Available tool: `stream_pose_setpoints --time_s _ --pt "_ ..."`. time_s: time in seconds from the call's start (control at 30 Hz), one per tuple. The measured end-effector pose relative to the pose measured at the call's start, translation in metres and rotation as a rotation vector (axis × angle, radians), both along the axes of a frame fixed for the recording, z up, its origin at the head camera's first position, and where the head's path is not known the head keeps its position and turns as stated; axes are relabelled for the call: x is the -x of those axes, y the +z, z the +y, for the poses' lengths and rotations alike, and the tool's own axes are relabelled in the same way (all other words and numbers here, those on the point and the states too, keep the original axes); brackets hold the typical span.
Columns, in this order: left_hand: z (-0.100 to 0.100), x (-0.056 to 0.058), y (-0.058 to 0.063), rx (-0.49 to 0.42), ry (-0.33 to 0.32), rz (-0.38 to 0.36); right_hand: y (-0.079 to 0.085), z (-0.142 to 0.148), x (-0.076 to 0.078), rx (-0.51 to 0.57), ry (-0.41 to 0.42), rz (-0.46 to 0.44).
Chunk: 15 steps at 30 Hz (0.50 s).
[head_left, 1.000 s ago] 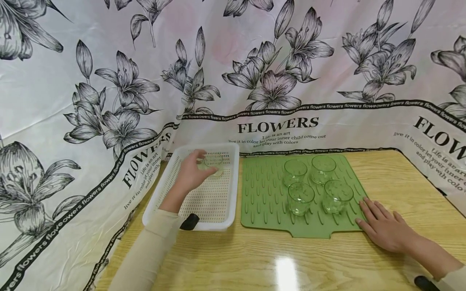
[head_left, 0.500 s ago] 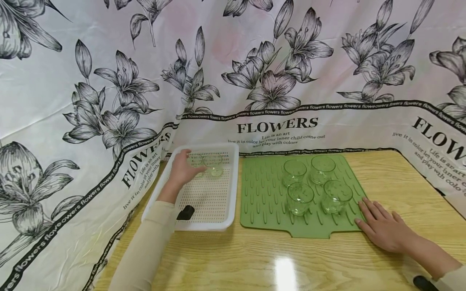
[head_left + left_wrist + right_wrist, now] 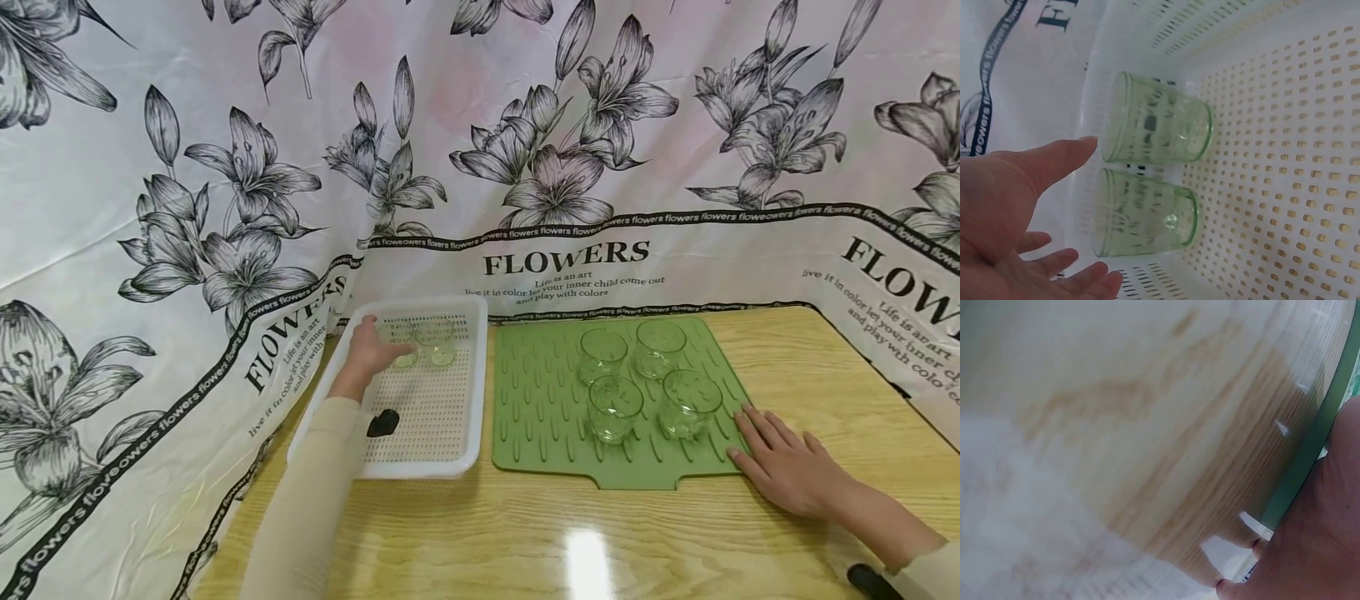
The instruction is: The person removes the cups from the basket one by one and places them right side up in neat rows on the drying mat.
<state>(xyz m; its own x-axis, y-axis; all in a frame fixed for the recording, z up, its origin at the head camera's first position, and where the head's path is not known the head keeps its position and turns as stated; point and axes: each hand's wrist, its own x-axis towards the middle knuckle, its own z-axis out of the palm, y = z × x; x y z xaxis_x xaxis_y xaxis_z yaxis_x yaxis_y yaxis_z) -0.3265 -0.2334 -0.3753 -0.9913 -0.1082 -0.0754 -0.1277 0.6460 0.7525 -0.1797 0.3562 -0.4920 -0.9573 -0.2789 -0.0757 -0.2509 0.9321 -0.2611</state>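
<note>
Two clear green-tinted drinking glasses stand side by side at the far end of the white perforated basket point(image 3: 476, 417). My left hand point(image 3: 367, 352) is over the left glass point(image 3: 1147, 212), thumb and fingers spread apart near its rim. In the left wrist view a gap shows between the thumb and that glass. The right glass point(image 3: 1157, 119) is close beside it. My right hand point(image 3: 783, 462) lies flat with straight fingers on the table, fingertips at the right edge of the green ridged mat point(image 3: 540, 417). Several more glasses, among them a front one point(image 3: 615, 410), stand on this mat.
The wooden table point(image 3: 487, 533) carries both the basket and the mat. A white flower-printed curtain point(image 3: 420, 267) hangs close behind them and along the left side.
My left hand has moved left, from around the right glass to the left glass, which now shows beside it. The right hand stays in place. The head view has shifted slightly.
</note>
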Motion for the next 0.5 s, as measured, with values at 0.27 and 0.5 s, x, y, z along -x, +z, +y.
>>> stream_pose_setpoints --time_s 0.27,0.5 --pt "-0.009 0.013 -0.015 -0.122 0.057 -0.017 0.000 -0.001 0.000 0.005 -0.002 -0.016" --pt "-0.014 0.018 -0.023 -0.155 0.056 -0.049 0.004 -0.003 -0.001 -0.011 -0.002 -0.001"
